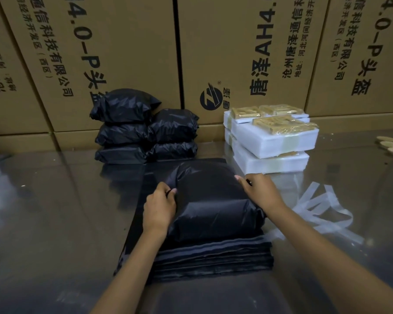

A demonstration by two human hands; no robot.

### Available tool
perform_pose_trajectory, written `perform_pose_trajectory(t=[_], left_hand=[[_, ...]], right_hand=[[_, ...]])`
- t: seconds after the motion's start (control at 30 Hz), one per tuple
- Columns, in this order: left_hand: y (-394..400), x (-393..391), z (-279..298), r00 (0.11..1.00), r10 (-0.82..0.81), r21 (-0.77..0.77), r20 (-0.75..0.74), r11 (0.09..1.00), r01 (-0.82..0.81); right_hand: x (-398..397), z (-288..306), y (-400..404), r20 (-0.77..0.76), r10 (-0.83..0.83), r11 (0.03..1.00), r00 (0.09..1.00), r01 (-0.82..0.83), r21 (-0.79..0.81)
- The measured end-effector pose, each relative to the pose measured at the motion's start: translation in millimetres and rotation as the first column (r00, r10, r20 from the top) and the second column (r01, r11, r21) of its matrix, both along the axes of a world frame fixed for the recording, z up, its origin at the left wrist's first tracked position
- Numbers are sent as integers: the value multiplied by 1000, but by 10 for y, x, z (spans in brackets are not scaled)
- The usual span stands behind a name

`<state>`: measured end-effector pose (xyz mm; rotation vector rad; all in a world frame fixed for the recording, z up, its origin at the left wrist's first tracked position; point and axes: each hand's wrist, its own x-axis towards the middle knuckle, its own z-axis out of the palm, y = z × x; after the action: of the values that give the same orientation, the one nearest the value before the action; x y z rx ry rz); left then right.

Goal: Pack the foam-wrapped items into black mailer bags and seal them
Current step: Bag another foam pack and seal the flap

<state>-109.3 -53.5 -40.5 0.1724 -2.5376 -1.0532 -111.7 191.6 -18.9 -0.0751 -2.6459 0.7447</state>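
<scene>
Single view: head-worn wide-angle camera, facing forward and down over a shiny table (pixel 55 211), close to it, toward stacked cartons (pixel 236 53) behind.

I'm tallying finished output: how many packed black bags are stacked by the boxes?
5: three in the left stack, top, middle, bottom; two in the right stack, top, bottom. More could be hidden behind them.
</scene>
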Motion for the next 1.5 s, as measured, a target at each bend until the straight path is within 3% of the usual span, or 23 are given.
perform_pose_trajectory(t=[0.1,0.17,0.27,0.33,0.43,0.5,0.57,0.7,0.93,1.2,1.33,1.37,1.5], left_hand=[[-47,14,9,999,-36,32,28,999,35],[-137,12,23,994,-79,265,78,963,56],[-287,87,82,960,-243,753,140,656,56],[-342,125,122,960,-269,835,81,544,82],[-329,182,201,982,-175,779,-74,605,167],[-301,223,272,963,-147,674,-226,690,263],[-297,263,338,917,-165,533,-363,770,350],[-309,314,411,833,-199,327,-516,853,407],[-321,307,382,831,-103,275,-546,915,295],[-370,280,370,855,-163,350,-492,862,366],[-373,263,394,866,-309,615,-393,612,497],[-374,261,397,872,-305,646,-382,587,488],[-366,243,404,905,-191,643,-379,649,406]], right_hand=[[7,-8,9,26,2,1000,1000,-3,30],[23,78,41,48,-8,998,999,5,65],[66,363,48,-37,-81,994,996,84,71],[97,587,-73,-201,-91,991,975,108,77],[122,875,-527,-294,131,988,947,-150,-45],[124,958,-905,-198,354,905,914,-389,-175],[81,926,-1202,-61,507,828,860,-506,-243],[-13,786,-1375,96,648,741,755,-598,-305],[-23,772,-1314,40,713,672,700,-666,-325],[-56,816,-1228,63,705,682,707,-651,-333],[-23,846,-1131,90,704,669,704,-616,-415],[-10,855,-1099,110,712,664,694,-613,-429],[-7,867,-1040,87,674,700,733,-597,-392]])
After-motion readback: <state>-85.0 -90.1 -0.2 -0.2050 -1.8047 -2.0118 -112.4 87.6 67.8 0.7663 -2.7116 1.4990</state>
